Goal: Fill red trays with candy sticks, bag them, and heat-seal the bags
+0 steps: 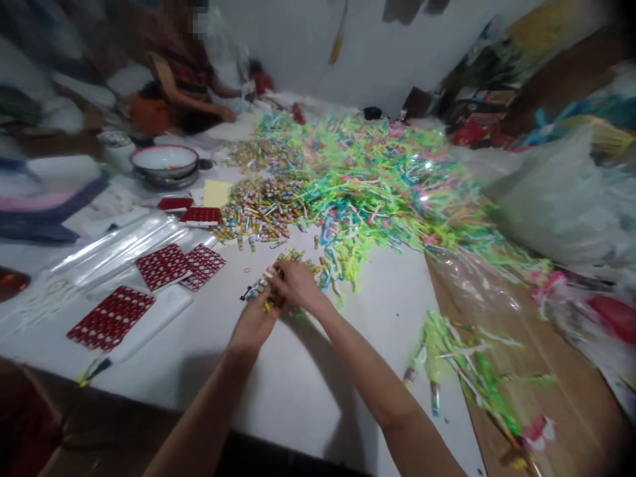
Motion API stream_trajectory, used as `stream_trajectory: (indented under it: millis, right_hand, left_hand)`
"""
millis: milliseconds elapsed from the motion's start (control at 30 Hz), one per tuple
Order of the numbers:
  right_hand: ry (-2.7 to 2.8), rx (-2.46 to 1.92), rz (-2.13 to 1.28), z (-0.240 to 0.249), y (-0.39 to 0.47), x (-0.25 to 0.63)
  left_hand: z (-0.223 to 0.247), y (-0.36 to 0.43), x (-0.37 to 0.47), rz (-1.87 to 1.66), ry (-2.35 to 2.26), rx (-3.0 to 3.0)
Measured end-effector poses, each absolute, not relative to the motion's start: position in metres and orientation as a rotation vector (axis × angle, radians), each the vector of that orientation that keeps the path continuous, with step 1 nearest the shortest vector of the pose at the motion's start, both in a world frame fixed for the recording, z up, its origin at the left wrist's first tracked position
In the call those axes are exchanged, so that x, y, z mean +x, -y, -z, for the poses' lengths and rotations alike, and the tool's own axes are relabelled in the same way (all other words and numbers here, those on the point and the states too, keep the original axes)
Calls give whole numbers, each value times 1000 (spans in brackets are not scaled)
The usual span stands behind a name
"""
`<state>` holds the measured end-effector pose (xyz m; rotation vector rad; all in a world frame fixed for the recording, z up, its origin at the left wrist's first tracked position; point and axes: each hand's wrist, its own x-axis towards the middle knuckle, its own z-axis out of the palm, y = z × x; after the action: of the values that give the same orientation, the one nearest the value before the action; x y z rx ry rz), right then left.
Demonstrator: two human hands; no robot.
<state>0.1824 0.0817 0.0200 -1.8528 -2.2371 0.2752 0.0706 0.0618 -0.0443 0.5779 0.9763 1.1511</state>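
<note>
Tubes (259, 285), one bunch gathered, are pinched by left hand (256, 322) and right hand (297, 283) in front of the pile (261, 204), seemingly left to handle.

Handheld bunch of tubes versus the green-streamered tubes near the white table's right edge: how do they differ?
The handheld bunch is between the left hand and right hand; the green-streamered tubes lie untouched.
The handheld bunch is packed together; the green-streamered tubes are spread out.
Both include slim, small tubes.
</note>
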Motion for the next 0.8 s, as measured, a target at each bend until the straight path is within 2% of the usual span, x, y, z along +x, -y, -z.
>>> stream_trajectory:
  millis: [133,300,433,533,700,800]
  right_hand:
    - [2094,-2066,-349,-11,-34,193]
    - [2120,-2000,-354,-14,-41,216]
    - [1906,-2417,-167,-15,-55,249]
    - [1800,-2632,-182,-4,-54,272]
    - [1804,-2575,-185,0,-41,284]
    - [1942,-2335,-81,-6,-29,279]
  left_hand:
    - [39,-50,109,-1086,-896,471]
    - [36,-43,82,-1013,-1000,481]
    - [35,-33,55,-956,-1036,529]
    - [36,-22,63,-858,-970,640]
    - [38,-23,92,-805,-965,823]
    - [31,-36,90,-865,-1087,931]
